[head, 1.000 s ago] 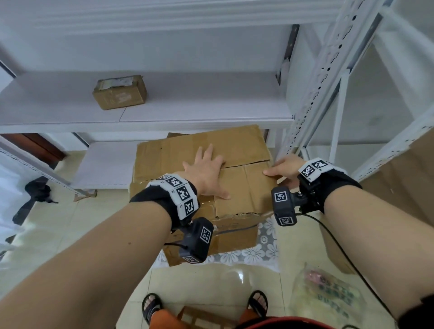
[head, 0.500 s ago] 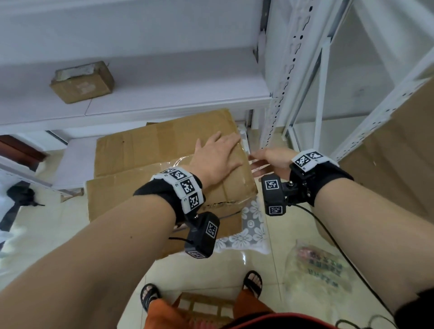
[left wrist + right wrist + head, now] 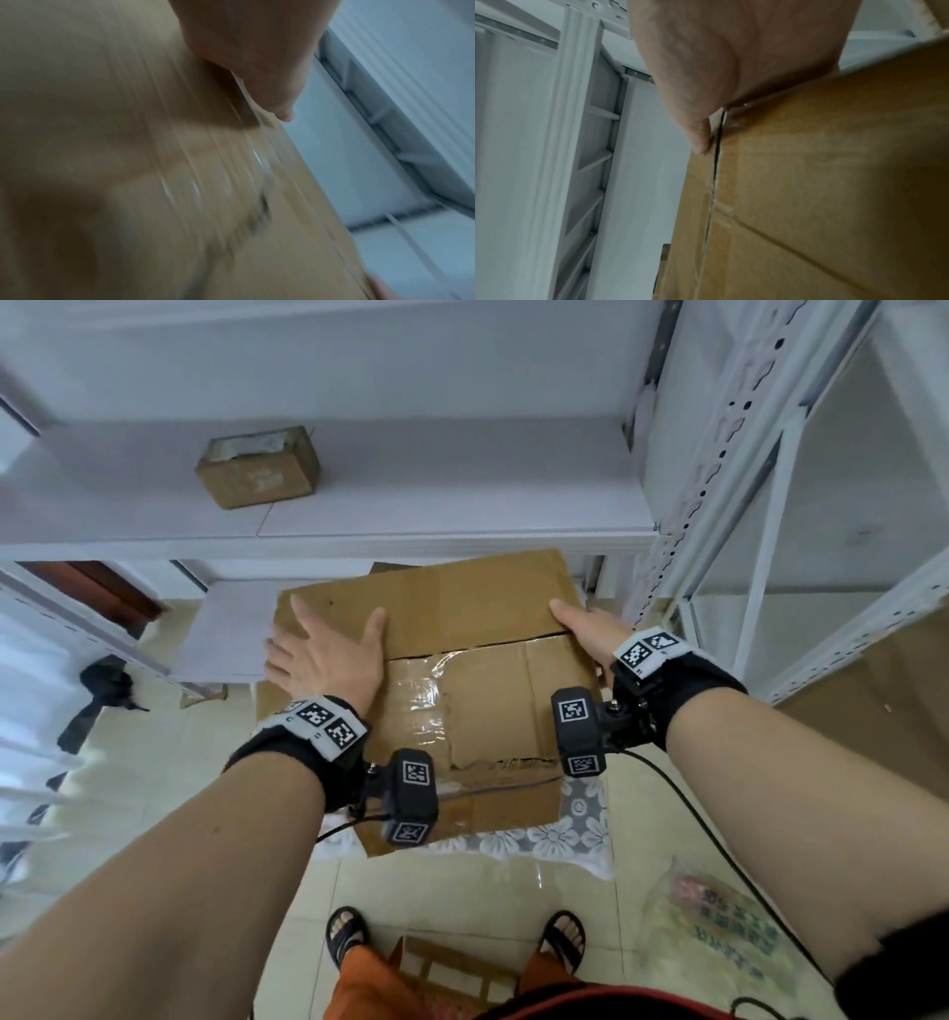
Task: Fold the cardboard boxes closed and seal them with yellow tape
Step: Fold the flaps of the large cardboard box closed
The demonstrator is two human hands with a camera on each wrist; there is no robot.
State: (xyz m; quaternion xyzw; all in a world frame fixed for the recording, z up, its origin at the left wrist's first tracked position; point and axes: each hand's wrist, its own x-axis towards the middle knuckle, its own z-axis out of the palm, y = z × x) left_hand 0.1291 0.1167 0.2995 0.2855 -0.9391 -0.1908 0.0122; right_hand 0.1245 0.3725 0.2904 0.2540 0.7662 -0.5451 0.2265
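A large cardboard box [image 3: 477,608] stands on the floor in front of me, its top flaps folded down with a dark seam across the middle. Old clear tape [image 3: 418,706] shines on the near flap. My left hand [image 3: 328,654] lies flat with spread fingers on the left part of the top; the left wrist view is blurred and shows the box top [image 3: 154,182]. My right hand [image 3: 580,629] holds the box's right edge, thumb on top, the other fingers hidden down the side [image 3: 834,182]. No yellow tape is in view.
A small taped cardboard box [image 3: 257,467] sits on the white shelf [image 3: 436,505] behind. A perforated shelf post [image 3: 683,505] stands close to the right edge. A white lace mat [image 3: 554,839] lies under the box, a plastic bag [image 3: 719,932] at lower right, and more cardboard [image 3: 452,973] by my feet.
My left hand has slid from the right-middle of the top over to its left part. My right hand has come onto the right edge. The flaps now lie level.
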